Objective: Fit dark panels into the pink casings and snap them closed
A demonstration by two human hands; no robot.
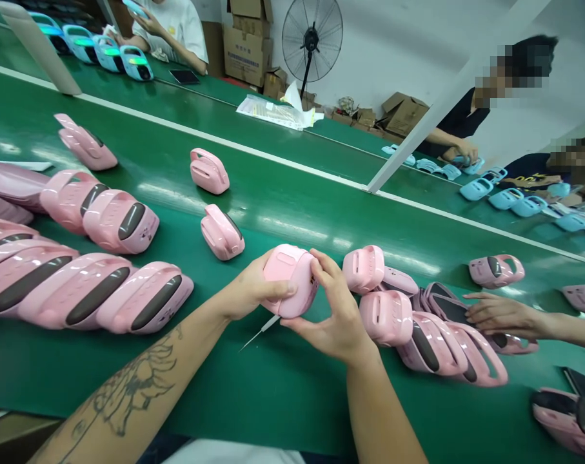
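Left row: the pink plastic housings [142, 296] lie close together on the green conveyor belt [282, 399].
Left hand: the left hand [253, 290] is clamped on one pink housing [292, 277], above the belt at middle.
Pick: a thin pointed pick [260, 332] shows below this hand; I cannot tell if it is held.
Right hand: the right hand [331, 328] is clamped on the same housing.
Right pile: a co-worker's hand [505, 312] touches the pink housings [432, 341].
Risk: the sharp tip could scratch the housing or prick skin; a slip could knock the crowded pile.

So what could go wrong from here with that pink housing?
The thin pointed pick below the pink housing could scratch it or jab the right hand. The pink housings heaped beside it might get knocked, especially with a co-worker's hand reaching into that pile.
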